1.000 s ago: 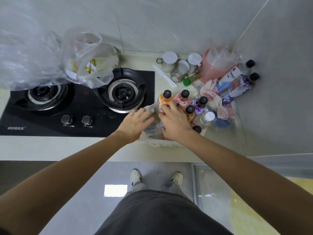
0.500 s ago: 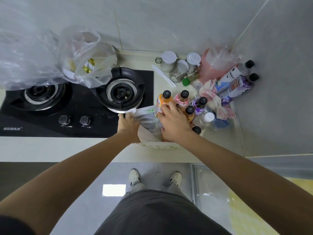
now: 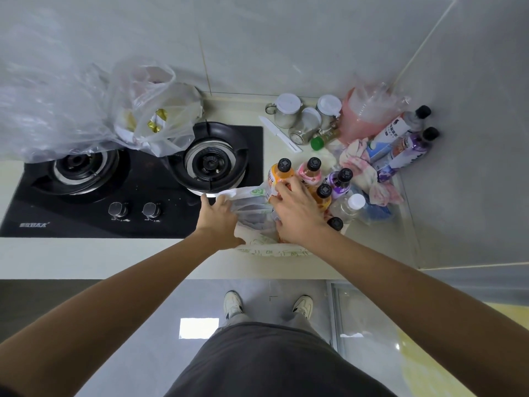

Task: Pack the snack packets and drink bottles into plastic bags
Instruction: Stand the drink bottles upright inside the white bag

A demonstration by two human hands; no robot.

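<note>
Beside the stove, left hand (image 3: 219, 217) pinches the plastic bag (image 3: 252, 207) edge; right hand (image 3: 297, 214) spread inside it.

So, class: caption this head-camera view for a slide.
Both hands spread a plastic bag beside upright drink bottles on a kitchen counter.

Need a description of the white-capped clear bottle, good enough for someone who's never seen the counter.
Start at the gas stove and go right to the cluster of upright drink bottles. The clear bottle stands at that cluster's right edge, beside the right hand. It alone has a white cap and colourless contents; its neighbours have black caps.
</note>
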